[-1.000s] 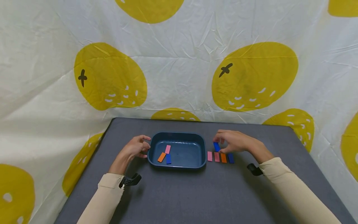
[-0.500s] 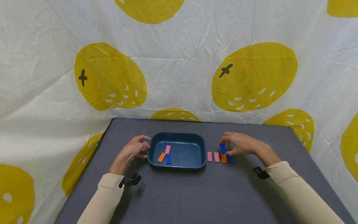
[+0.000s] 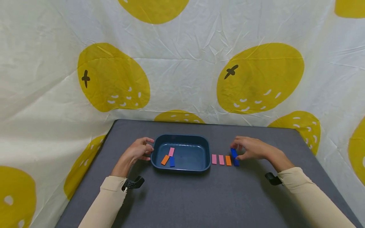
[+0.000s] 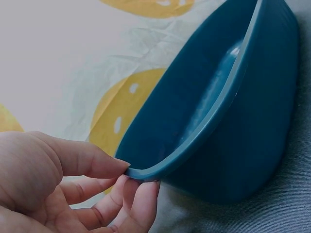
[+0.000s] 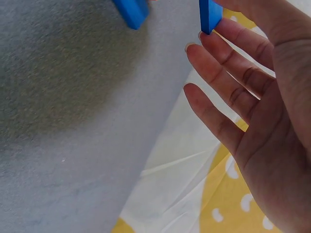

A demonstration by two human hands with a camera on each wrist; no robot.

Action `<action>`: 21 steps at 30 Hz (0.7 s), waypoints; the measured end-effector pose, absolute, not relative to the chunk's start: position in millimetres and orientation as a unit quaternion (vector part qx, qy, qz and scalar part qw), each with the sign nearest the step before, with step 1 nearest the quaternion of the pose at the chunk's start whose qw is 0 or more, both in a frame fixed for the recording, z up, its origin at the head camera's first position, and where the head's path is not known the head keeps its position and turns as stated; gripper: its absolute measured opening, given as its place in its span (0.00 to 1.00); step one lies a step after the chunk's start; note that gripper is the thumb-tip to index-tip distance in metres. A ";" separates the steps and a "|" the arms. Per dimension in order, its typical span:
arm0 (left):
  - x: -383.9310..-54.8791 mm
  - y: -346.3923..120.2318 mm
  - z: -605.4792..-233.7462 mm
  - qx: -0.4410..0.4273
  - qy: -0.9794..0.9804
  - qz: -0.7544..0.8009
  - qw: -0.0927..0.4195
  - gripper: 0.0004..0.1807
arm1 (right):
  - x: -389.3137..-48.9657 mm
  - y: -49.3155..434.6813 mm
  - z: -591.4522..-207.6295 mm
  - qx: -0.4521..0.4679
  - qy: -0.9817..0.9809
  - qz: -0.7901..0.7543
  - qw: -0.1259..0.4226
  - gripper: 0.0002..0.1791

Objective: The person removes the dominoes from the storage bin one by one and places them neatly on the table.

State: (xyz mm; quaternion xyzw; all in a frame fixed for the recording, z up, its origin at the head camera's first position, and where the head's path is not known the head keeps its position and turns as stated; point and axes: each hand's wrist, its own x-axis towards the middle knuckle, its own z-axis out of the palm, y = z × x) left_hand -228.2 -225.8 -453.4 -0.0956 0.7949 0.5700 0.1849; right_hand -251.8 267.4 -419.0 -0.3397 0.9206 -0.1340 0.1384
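Note:
My left hand (image 3: 138,149) pinches the rim of a dark blue plastic tub (image 4: 233,131) at its left end, thumb on top and fingers beneath. Inside the tub lie a pink block (image 3: 171,152), an orange block (image 3: 165,160) and a blue block (image 3: 172,161), all thin and flat. With thumb and fingers, my right hand (image 3: 252,148) pinches another flat blue block (image 3: 233,153), whose end also shows in the right wrist view. It is held right above a blue block (image 3: 236,162) at the right end of a row on the table.
Left of that end block, the row holds an orange block (image 3: 228,160) and two pink blocks, the nearer pink block (image 3: 214,159) close beside the tub's right wall. A grey cloth covers the table (image 3: 182,199). Behind it hangs a white curtain (image 3: 182,79) with yellow fruit shapes.
My right hand has moved to the right with the blue block, passing from above the pink and orange blocks to the blue one. My left hand has stayed at the tub's rim.

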 end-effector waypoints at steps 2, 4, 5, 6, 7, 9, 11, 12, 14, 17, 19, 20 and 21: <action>-228.3 -225.5 -453.2 -0.098 0.795 0.570 0.184 0.22 | -251.8 270.1 -421.5 -0.338 0.921 -0.135 0.137 0.21; -228.4 -225.5 -453.0 -0.098 0.797 0.568 0.184 0.22 | -251.9 272.4 -424.1 -0.334 0.922 -0.137 0.138 0.21; -228.4 -225.4 -452.9 -0.100 0.797 0.567 0.184 0.22 | -252.0 273.6 -425.6 -0.332 0.923 -0.137 0.139 0.21; -228.6 -225.4 -452.6 -0.102 0.796 0.567 0.183 0.22 | -252.1 274.7 -427.0 -0.331 0.923 -0.136 0.139 0.22; -228.6 -225.5 -452.7 -0.102 0.797 0.566 0.183 0.22 | -252.3 275.7 -428.2 -0.330 0.924 -0.135 0.139 0.22; -228.3 -225.5 -452.5 -0.101 0.797 0.566 0.183 0.22 | -252.2 277.5 -430.1 -0.327 0.925 -0.132 0.139 0.22; -227.6 -225.6 -452.7 -0.096 0.797 0.568 0.184 0.22 | -252.4 279.7 -432.1 -0.328 0.926 -0.129 0.137 0.22; -227.3 -225.6 -452.5 -0.095 0.795 0.570 0.184 0.22 | -252.3 280.7 -432.6 -0.329 0.926 -0.128 0.135 0.22; -226.7 -225.5 -452.0 -0.091 0.792 0.575 0.184 0.23 | -251.8 282.6 -433.3 -0.328 0.926 -0.129 0.134 0.22; -226.5 -225.5 -451.4 -0.088 0.789 0.579 0.183 0.23 | -250.7 285.7 -434.7 -0.330 0.925 -0.132 0.134 0.22; -226.4 -225.6 -451.7 -0.085 0.791 0.578 0.182 0.24 | -249.8 287.7 -435.7 -0.329 0.925 -0.132 0.136 0.22; -226.5 -225.7 -451.8 -0.084 0.791 0.578 0.182 0.24 | -249.3 288.9 -436.3 -0.329 0.925 -0.132 0.136 0.22; -226.4 -225.6 -451.7 -0.084 0.791 0.577 0.182 0.24 | -248.9 290.0 -437.1 -0.330 0.925 -0.132 0.136 0.22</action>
